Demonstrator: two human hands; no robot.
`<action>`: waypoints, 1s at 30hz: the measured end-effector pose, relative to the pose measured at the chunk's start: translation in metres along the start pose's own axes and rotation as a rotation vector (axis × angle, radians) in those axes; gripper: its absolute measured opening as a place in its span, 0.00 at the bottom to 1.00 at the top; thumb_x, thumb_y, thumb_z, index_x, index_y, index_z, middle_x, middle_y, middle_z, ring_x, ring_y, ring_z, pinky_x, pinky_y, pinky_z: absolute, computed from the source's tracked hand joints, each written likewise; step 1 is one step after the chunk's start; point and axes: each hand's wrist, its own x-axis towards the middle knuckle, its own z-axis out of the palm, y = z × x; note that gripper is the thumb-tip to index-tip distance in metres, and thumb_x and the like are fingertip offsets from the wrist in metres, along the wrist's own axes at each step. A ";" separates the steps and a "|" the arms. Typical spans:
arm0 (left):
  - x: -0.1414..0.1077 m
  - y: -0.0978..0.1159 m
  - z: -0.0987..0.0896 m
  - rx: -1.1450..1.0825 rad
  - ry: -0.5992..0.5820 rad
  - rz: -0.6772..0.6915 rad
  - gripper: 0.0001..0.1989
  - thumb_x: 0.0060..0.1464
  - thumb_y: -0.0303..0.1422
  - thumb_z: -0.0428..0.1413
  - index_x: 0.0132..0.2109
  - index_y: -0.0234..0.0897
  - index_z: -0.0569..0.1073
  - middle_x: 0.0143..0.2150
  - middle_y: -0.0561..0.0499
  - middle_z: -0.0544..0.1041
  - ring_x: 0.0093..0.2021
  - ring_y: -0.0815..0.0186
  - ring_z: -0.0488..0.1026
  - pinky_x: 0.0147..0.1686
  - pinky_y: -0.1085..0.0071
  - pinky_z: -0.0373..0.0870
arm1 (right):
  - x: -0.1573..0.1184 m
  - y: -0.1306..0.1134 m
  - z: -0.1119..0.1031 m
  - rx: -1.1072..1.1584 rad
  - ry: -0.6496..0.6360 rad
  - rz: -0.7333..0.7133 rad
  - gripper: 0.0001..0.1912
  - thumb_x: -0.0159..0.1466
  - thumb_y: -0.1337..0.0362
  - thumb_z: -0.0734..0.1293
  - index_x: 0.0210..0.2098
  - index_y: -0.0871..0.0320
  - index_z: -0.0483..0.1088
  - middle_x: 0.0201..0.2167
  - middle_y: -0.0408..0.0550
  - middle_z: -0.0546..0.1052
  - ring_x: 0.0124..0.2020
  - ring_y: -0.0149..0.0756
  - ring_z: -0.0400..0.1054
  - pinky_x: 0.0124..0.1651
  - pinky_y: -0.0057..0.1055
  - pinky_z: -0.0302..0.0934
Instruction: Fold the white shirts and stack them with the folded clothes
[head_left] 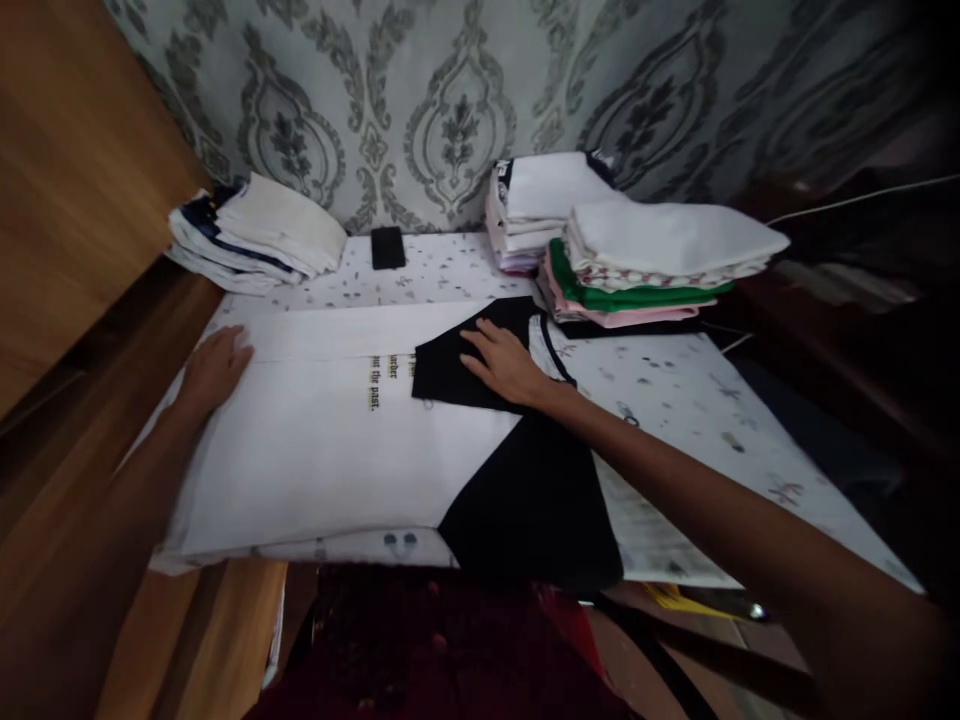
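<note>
Patterned table [675, 385], right hand [506, 366] spread, touching shirt [322, 455]

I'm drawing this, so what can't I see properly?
In the head view:
- Rest of the black printed lettering on the white-and-black fabric shirt: hidden by its folded-over side.
- Palm of the right hand: hidden by the back of the hand.
- Small black rectangular object: too dark to identify.

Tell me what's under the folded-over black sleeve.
The T-shirt's white front runs beneath the black sleeve, its printed lettering reaching the sleeve's edge. Anything farther under the sleeve and right hand is covered.
</note>
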 end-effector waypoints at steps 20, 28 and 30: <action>-0.023 0.038 -0.060 0.367 0.010 0.212 0.12 0.62 0.25 0.46 0.42 0.37 0.74 0.44 0.42 0.77 0.49 0.57 0.73 0.46 0.63 0.69 | -0.055 -0.007 -0.032 -0.195 0.058 -0.151 0.13 0.61 0.76 0.58 0.38 0.57 0.71 0.35 0.49 0.79 0.34 0.39 0.76 0.33 0.31 0.64; -0.033 0.033 -0.054 0.213 -0.004 0.102 0.14 0.63 0.28 0.45 0.46 0.39 0.75 0.46 0.44 0.77 0.49 0.57 0.73 0.44 0.64 0.70 | -0.033 -0.034 -0.056 -0.121 -0.091 -0.260 0.09 0.65 0.61 0.63 0.39 0.58 0.73 0.38 0.53 0.79 0.42 0.46 0.73 0.46 0.41 0.63; -0.033 0.040 -0.053 0.229 0.018 0.112 0.13 0.62 0.29 0.46 0.46 0.37 0.75 0.45 0.43 0.78 0.49 0.55 0.73 0.46 0.61 0.70 | -0.014 -0.056 -0.054 -0.079 -0.114 -0.285 0.12 0.67 0.57 0.64 0.42 0.58 0.73 0.40 0.53 0.78 0.44 0.46 0.73 0.46 0.41 0.63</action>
